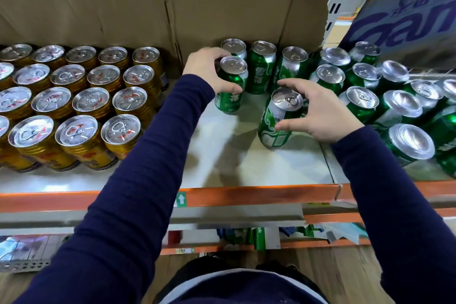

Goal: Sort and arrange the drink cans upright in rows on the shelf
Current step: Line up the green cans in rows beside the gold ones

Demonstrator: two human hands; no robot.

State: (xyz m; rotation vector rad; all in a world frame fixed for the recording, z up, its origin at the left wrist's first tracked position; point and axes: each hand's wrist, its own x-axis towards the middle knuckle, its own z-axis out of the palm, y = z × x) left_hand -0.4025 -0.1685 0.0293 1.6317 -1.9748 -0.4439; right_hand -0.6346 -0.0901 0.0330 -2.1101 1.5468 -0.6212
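Navy sleeves (138, 180), lower frame. Left grip (209, 69) clamped on upright green can (232, 84), upper ctr. Right grip (318, 111) clamped on tilted can (278, 118), ctr-right on shelf (222, 150). Rec: set tilted can vertical, then slide both back w/ rear row (262, 66).

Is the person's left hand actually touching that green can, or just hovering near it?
Touching. The head view shows the left hand wrapped round the green can: the thumb lies across its side and the fingers curl behind its rim.
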